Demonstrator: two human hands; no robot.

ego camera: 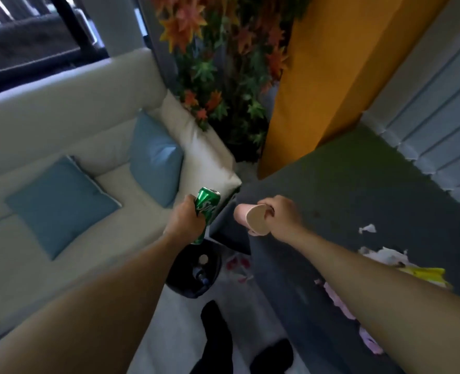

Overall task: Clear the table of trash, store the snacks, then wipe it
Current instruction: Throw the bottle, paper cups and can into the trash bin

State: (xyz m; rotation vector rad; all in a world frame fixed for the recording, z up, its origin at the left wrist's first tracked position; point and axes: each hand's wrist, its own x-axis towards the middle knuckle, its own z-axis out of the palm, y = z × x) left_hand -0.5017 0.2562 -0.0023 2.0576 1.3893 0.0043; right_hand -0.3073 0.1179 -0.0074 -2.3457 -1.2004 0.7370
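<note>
We find the white sofa point(61, 130) with its two blue cushions point(61, 203) along the left, beyond the table's left edge; it carries no trash that we can see. The dark table point(358, 190) fills the right of the view, and its near right portion holds torn white paper scraps point(385, 255), a yellow wrapper point(426, 275) and pink wrappers point(339, 298), so we judge the clearing unfinished. The black bin point(193, 271) stands on the floor just off the table's left edge, between table and sofa, with bottles and a cup already inside; some reddish scraps point(237, 265) lie on the floor beside it. Both arms reach out over that gap. The left hand point(185, 222) is wrapped around a green soda can point(206, 209), held tilted directly above the bin, in our judgement so that it can be dropped straight in. The right hand point(283, 217) pinches a pink paper cup point(253, 218) by its rim, mouth tipped toward us, over the table's left edge and near the bin, likely awaiting the same drop. No snacks or cloth can be identified with certainty
</note>
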